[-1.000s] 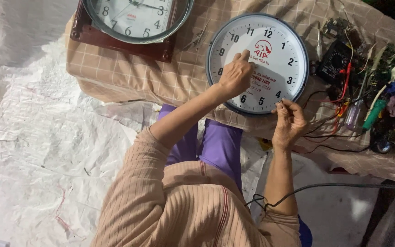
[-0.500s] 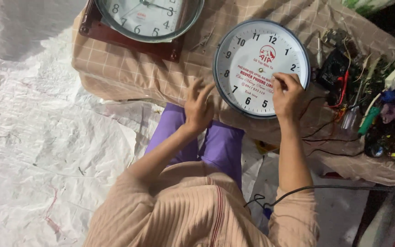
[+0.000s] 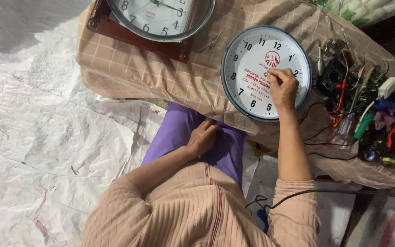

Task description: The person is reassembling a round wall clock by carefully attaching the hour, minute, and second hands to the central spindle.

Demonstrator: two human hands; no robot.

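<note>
Your left hand (image 3: 202, 138) has come off the desk since the earlier frame and now rests on your lap, on the purple trousers (image 3: 186, 132), fingers loosely curled and holding nothing. Your right hand (image 3: 282, 87) has moved up from the lower rim of the round wall clock (image 3: 252, 64) to the middle of its white dial. Its fingertips are pinched together at the centre; whether they hold a clock hand or some other small part is too small to tell, so you cannot call that grip closed on anything for certain.

That clock lies face up on the desk, which is covered with a beige checked cloth (image 3: 161, 68), and sits close to the desk's near edge, towards the right half. It has a dark grey rim, black numerals and a red mark under the twelve.

At the desk's far edge, left of the clock you are touching and well apart from it, a second round clock (image 3: 161, 18) rests on a dark red-brown wooden frame (image 3: 138, 39).

Near the desk's right edge, just beside your clock, lies a jumble of wires and small tools (image 3: 366, 110): red and black leads, a green-handled tool, a white plug.

White crinkled plastic sheeting (image 3: 37, 137) covers the floor to your left.
</note>
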